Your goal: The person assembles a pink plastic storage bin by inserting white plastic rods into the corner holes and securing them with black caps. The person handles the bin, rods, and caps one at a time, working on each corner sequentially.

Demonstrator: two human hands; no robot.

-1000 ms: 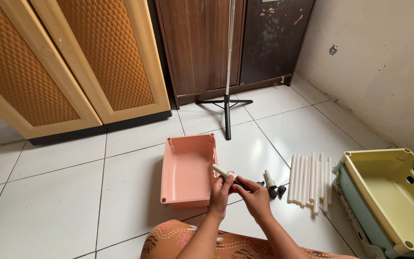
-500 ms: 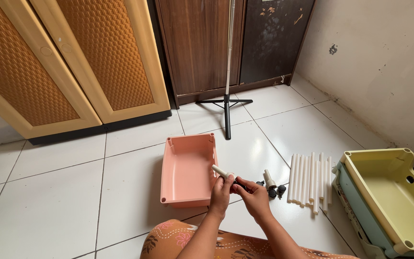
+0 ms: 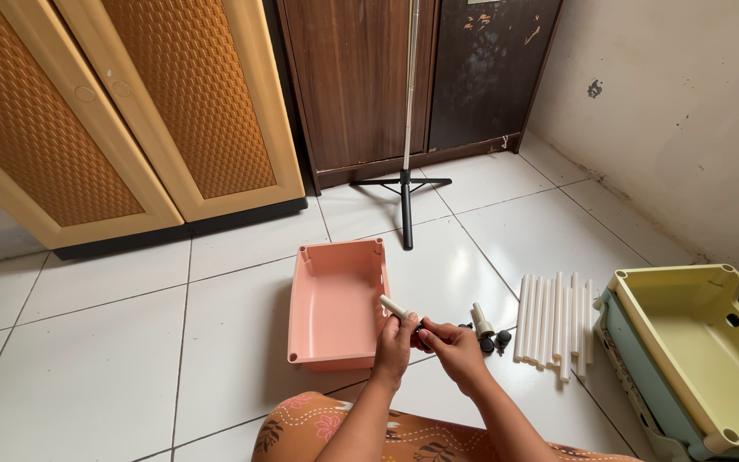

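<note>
The left hand (image 3: 395,346) fingers clamp a white tube (image 3: 393,305) (tilted), right hand (image 3: 455,346) fingers pinching its black end piece (image 3: 422,326).

The shallow pink plastic tray (image 3: 335,299) lies on the white tiled floor (image 3: 96,359). Right of it lie small black caps (image 3: 493,342), then a row of white plastic tubes (image 3: 553,325), then stacked yellow and blue-green trays (image 3: 694,351). Behind it stands a black tripod stand (image 3: 405,184); both hands work at its near right corner.
</note>
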